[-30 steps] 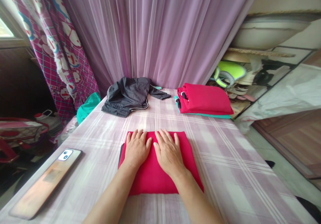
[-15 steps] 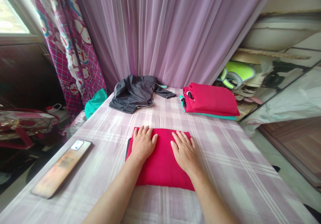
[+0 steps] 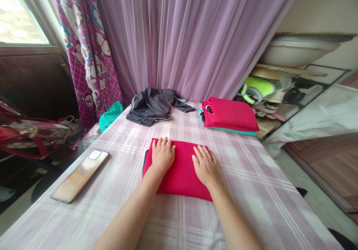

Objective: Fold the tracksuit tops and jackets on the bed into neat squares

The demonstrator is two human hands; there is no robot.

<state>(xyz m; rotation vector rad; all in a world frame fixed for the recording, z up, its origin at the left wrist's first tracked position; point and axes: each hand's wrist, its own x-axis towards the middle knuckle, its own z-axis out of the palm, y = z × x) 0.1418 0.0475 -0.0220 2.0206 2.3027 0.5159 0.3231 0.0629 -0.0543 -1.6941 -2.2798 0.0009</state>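
Right hand [image 3: 205, 165]'s just shifted out from the left hand [image 3: 163, 155], both lying flat, gripping nothing, and the red cloth [image 3: 181, 171] under them looks pretty smooth.

Curtain [image 3: 92, 56], magenta, cartoon-printed: small pale lettering [image 3: 81, 93] was noted near the lower left edge, too blurred to be made out. No other text, brand or number could be read.
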